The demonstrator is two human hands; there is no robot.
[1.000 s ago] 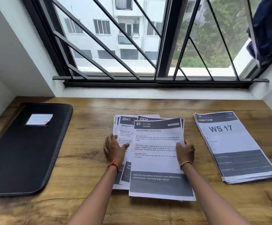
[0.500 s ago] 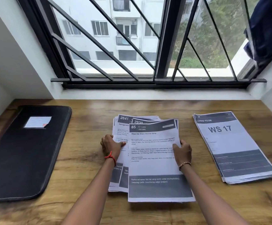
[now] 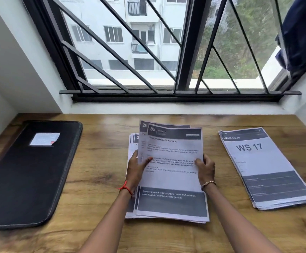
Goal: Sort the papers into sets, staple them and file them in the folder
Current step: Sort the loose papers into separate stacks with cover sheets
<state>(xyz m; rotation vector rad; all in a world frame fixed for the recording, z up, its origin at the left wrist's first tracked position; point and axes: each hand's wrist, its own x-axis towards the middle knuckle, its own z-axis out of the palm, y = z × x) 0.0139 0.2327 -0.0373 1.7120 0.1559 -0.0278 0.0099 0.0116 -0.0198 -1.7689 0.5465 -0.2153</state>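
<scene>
A loose bundle of printed papers point(image 3: 170, 179) lies in the middle of the wooden desk, its top sheet headed "85 KITCHEN". My left hand point(image 3: 136, 169) grips the bundle's left edge, thumb on top of the sheets. My right hand point(image 3: 206, 168) grips the right edge, thumb on the top page. The top sheets are lifted and bowed at their far end, while more sheets point(image 3: 132, 143) lie flat beneath on the left. A second stack headed "LIVING ROOM WS 17" point(image 3: 263, 167) rests to the right. A closed black folder point(image 3: 27, 172) with a white label lies at the left.
The wooden desk point(image 3: 101, 161) runs up to a wall under a barred window point(image 3: 166, 52). White walls close in both sides. A dark blue cloth point(image 3: 302, 33) hangs at the upper right. No stapler is in view.
Both hands have closed on the edges of the top sheets and raised their far end off the pile; earlier the hands lay flatter on the papers. The view has tilted slightly.
</scene>
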